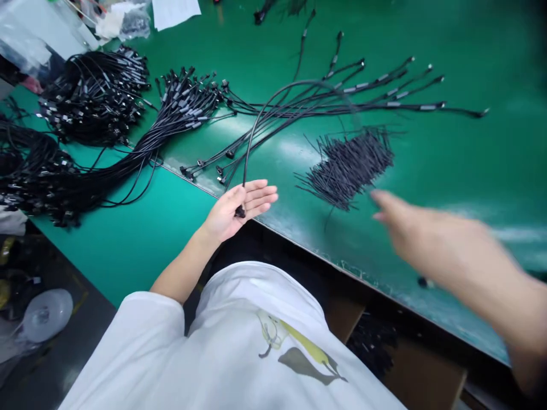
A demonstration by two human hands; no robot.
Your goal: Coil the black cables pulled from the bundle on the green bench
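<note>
Palm up at the table's front edge, my left hand (237, 208) holds the end of a black cable (252, 134) under its thumb, the other fingers stretched out. The cable arcs up and to the right over several loose black cables (294, 111) with small connectors and grey sleeves. Right of centre lies a pile of short thin black ties (352, 165). My right hand (397, 216), blurred by motion, is just right of and below that pile; its fingertips are smeared, and whether it holds anything cannot be made out.
Large bundles of black cables (96, 97) cover the left of the green table (470, 165). Plastic bags and white paper (175, 12) are at the back left. Below the front edge are a cardboard box (423, 370) and, at the lower left, a clear spool (47, 315).
</note>
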